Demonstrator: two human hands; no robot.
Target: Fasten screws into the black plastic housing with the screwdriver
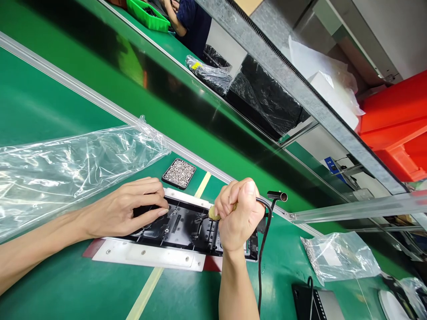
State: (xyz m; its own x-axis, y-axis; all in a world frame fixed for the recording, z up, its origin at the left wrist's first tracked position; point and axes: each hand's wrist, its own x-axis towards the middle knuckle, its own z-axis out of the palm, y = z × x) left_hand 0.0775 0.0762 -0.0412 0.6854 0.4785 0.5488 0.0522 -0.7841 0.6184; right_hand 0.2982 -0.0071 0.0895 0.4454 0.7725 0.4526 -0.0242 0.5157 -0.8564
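Note:
My right hand [238,211] is wrapped round the yellow handle of a soldering iron [213,213], which has a black cord. The iron's thin tip points left and down at a long black plastic panel [182,222] with ribs and small posts. Over the panel's left part lies my left hand [133,206], thumb and forefinger tips together near its surface. Whatever may be between those fingertips is too small to make out. The panel sits in a white fixture [147,254] with strips along both long sides. Behind it stands a black tray [179,173] of small metal inserts.
A clear plastic bag [80,160] spreads over the left of the green bench. Right of my hand are a metal tube holder [277,196], another clear bag [343,255] and a black and grey device [318,302]. Across the divider, a person [191,24] works near a green basket [147,15].

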